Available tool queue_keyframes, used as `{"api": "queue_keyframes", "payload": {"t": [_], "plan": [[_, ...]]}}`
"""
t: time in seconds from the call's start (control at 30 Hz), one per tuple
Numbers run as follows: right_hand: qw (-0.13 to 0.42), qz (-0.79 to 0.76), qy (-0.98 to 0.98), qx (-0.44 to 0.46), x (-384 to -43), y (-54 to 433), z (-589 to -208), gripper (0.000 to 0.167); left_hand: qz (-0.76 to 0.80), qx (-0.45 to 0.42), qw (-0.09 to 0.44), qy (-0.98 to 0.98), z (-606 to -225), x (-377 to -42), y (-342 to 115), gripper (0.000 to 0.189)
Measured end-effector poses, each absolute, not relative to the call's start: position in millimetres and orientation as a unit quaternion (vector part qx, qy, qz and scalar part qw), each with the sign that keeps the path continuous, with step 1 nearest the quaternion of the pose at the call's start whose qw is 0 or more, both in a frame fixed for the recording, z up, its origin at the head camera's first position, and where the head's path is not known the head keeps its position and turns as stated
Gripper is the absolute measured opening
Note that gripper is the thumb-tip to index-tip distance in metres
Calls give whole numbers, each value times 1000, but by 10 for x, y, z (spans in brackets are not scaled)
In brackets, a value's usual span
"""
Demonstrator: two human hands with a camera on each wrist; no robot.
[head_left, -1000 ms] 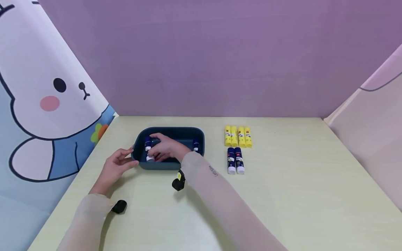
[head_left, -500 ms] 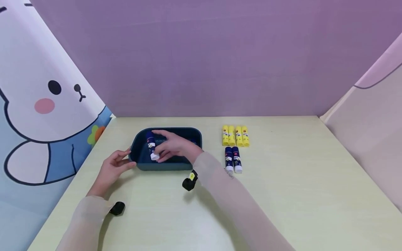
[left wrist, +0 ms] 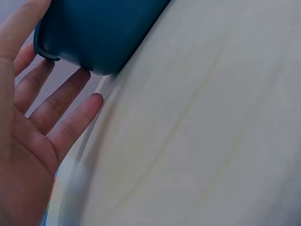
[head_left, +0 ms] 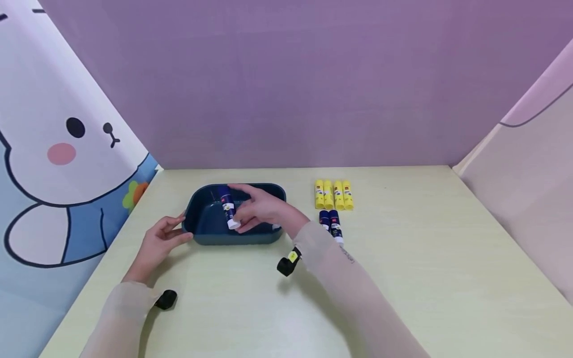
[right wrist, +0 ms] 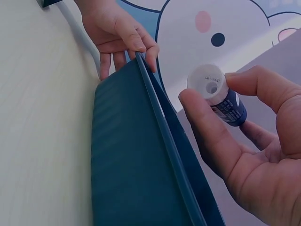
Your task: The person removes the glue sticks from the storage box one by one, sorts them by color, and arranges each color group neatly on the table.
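Observation:
My right hand (head_left: 264, 206) holds a dark blue glue stick (head_left: 227, 205) with a white base, tilted, over the dark teal plastic bin (head_left: 241, 239). In the right wrist view the thumb and fingers pinch the glue stick (right wrist: 230, 110) above the bin's rim, its white end toward the camera. At the bin's left end, my left hand (head_left: 158, 243) grips the corner between thumb and fingers. The left wrist view shows spread fingertips against the bin (left wrist: 101, 35). Inside the bin, beneath my right wrist, a small white end (head_left: 275, 226) shows; the rest is hidden.
Several yellow glue sticks (head_left: 334, 194) lie side by side to the right of the bin. In front of them are two blue glue sticks (head_left: 335, 227), partly covered by my right sleeve. A purple backdrop (head_left: 304, 89) stands behind the table.
My right hand has lifted the glue stick from the left part of the bin and moved it right. The left hand stays at the bin's corner.

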State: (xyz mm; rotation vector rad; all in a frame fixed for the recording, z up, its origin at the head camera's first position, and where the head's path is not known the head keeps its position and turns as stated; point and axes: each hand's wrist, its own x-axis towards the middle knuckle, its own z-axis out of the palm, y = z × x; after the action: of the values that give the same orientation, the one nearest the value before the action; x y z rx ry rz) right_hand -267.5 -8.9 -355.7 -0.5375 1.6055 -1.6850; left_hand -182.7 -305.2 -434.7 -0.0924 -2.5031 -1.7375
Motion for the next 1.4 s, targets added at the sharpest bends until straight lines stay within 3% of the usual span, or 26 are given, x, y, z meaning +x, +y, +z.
{"api": "queue_keyframes", "payload": {"t": [1.4], "plan": [[313,-665,649,-196,-2737,1016,-3679,88,-576,-50,60,-813,-4395,-1814,-3067,35]]}}
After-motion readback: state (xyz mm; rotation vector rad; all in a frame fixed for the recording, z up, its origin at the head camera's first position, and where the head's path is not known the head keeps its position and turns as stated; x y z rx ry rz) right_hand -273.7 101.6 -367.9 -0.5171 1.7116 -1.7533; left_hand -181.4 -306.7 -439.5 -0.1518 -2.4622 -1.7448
